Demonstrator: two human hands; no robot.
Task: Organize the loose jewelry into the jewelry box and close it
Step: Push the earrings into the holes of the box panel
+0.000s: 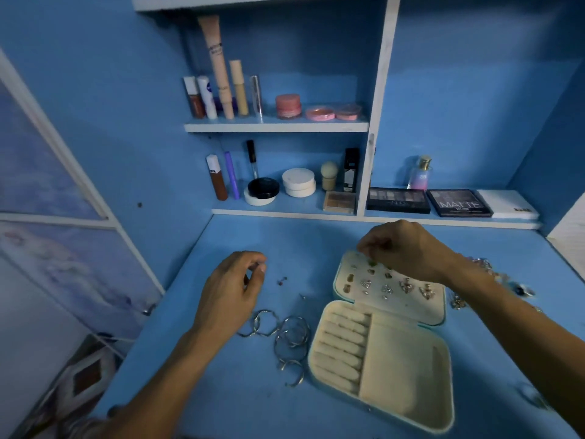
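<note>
Right hand (pixel 402 248): fingers bunched, tips turned down onto the far part of the lid panel. Its knuckles hide the tips, so whether it pinches an earring cannot be told.

Left hand (pixel 234 286): hovers above the bench (pixel 221 391), fingers curled, thumb and forefinger nearly meeting. A dark speck in the gap is too small to name, so whether it holds anything cannot be told. Both forearms are cut off at the lower frame edge.

Jewelry box (pixel 405 375): open flat at 4 o'clock on the bench, cream lining. Ring rolls (pixel 342 343) sit at 9 o'clock inside the base, a plain compartment beside them.

Lid (pixel 435 308): at 12 o'clock of the base, carrying pinned earrings (pixel 406 285), details blurred.

Hoops (pixel 286 337): silver, overlapping, at 9 o'clock of the box, count unclear.

Stud (pixel 282 281): lone, at 3 o'clock of the left hand.

Pile of loose jewelry (pixel 493 274): at 3 o'clock of the lid, partly behind the right forearm, blurred.

Shelves (pixel 275 126): at 12 o'clock, stocked with cosmetics.
</note>
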